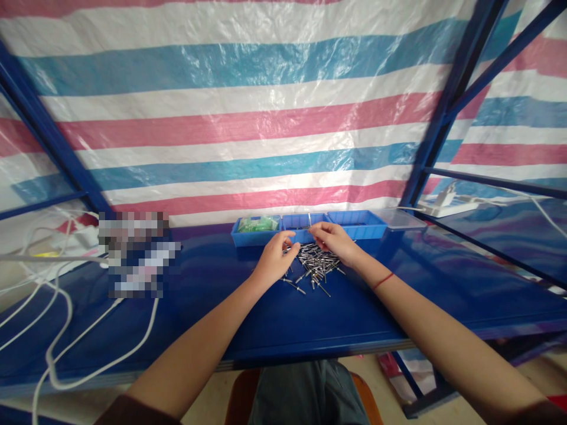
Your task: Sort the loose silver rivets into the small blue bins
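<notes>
A loose pile of silvery blind rivets (318,264) lies on the blue tabletop between my hands. My left hand (278,257) hovers at the pile's left side, thumb and fingers curved but apart, with nothing seen in it. Over the front edge of the middle blue bin (292,222), my right hand (330,241) has its fingers pinched together. A thin, light rivet (309,219) stands up at those fingertips. A few rivets are inside the middle bin. In the left blue bin (234,236) sits a green-and-clear plastic packet (258,224).
The right blue bin (374,230) holds a few dark bits, and a clear plastic lid (405,219) lies beside it. White cables (66,307) loop over the table's left side. A power strip (452,203) is at far right. Striped sheeting (266,136) hangs behind.
</notes>
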The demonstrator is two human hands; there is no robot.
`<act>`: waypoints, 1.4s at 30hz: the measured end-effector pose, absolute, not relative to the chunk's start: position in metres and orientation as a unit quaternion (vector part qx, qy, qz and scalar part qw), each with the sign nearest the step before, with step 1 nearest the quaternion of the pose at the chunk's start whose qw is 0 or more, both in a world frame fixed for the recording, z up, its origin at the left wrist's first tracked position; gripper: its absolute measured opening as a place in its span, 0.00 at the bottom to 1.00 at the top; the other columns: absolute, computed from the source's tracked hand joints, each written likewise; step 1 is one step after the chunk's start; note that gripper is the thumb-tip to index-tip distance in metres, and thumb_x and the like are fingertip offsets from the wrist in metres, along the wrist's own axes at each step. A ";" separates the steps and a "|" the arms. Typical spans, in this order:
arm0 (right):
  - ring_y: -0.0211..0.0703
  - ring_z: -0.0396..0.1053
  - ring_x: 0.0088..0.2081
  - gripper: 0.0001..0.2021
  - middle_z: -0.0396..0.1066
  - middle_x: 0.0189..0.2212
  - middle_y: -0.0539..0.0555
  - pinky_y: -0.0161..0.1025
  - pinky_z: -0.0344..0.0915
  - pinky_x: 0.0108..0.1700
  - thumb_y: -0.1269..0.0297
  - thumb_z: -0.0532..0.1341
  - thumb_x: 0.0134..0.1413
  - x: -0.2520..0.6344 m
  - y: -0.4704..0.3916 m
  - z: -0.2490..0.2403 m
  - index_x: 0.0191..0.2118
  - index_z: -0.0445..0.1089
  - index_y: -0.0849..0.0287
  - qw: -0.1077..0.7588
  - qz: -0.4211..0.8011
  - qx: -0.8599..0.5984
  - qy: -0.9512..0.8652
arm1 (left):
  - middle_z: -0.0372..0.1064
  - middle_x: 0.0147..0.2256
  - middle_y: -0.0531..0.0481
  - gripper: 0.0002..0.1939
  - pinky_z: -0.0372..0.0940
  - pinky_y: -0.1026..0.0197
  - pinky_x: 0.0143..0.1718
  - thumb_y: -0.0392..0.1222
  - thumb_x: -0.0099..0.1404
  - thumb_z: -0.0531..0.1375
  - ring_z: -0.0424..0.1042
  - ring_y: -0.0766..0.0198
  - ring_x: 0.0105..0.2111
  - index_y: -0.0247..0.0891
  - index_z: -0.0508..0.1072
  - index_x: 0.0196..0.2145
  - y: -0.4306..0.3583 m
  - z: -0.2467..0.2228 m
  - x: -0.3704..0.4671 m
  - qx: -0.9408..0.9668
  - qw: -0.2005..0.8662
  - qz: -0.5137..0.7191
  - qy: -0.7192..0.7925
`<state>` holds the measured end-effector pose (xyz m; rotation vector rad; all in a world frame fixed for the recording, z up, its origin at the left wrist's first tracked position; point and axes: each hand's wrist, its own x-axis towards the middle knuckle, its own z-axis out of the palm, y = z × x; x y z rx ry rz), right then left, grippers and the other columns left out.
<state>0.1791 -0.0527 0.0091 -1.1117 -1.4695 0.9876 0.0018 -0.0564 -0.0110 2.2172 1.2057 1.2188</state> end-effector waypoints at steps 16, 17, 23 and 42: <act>0.28 0.49 0.15 0.07 0.55 0.15 0.45 0.30 0.42 0.15 0.62 0.59 0.45 0.188 -0.049 0.014 0.26 0.66 0.61 0.575 0.455 -0.488 -0.474 | 0.69 0.44 0.50 0.11 0.56 0.50 0.45 0.43 0.61 0.54 0.64 0.56 0.45 0.47 0.74 0.40 -0.068 -0.008 -0.001 0.863 0.061 0.208 0.456; 0.28 0.49 0.15 0.08 0.55 0.15 0.45 0.30 0.42 0.15 0.61 0.59 0.46 0.185 -0.051 0.014 0.25 0.66 0.61 0.565 0.447 -0.487 -0.495 | 0.69 0.43 0.50 0.10 0.56 0.50 0.45 0.43 0.62 0.54 0.64 0.56 0.45 0.46 0.74 0.38 -0.067 -0.008 -0.001 0.863 0.057 0.208 0.457; 0.29 0.48 0.15 0.11 0.55 0.14 0.45 0.31 0.43 0.17 0.58 0.57 0.47 0.179 -0.054 0.012 0.22 0.66 0.61 0.505 0.393 -0.508 -0.577 | 0.70 0.42 0.51 0.09 0.54 0.53 0.44 0.44 0.63 0.55 0.64 0.58 0.44 0.47 0.74 0.37 -0.064 -0.008 -0.003 0.874 0.034 0.206 0.440; 0.34 0.60 0.24 0.15 0.69 0.30 0.51 0.36 0.59 0.30 0.62 0.62 0.43 0.181 -0.047 -0.001 0.39 0.72 0.61 0.418 0.276 -0.450 -0.739 | 0.67 0.42 0.48 0.11 0.59 0.55 0.43 0.43 0.67 0.49 0.64 0.58 0.45 0.40 0.70 0.36 -0.056 -0.008 -0.001 0.805 0.056 0.313 0.501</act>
